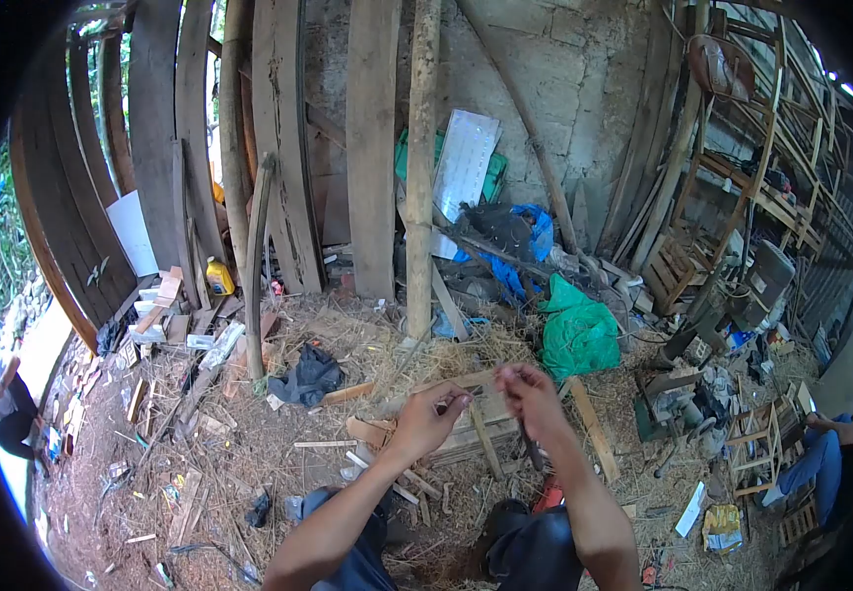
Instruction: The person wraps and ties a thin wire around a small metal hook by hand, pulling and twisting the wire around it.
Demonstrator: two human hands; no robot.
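Note:
My left hand is raised over the littered ground, its thumb and fingers curled together in a pinch. Whatever lies between its fingertips is too small to make out. To its right, my right hand is also curled, with fingertips pressed together; a thin strip seems to run between the two hands, but it is blurred. Beneath them lie wooden boards. A dark tool-like piece shows just below my right hand. My knees are at the bottom of the view.
A green sack, a black bag and a yellow bottle lie beyond my hands. A wooden pole stands ahead. Loose planks litter the straw. People sit at the far left and far right edges.

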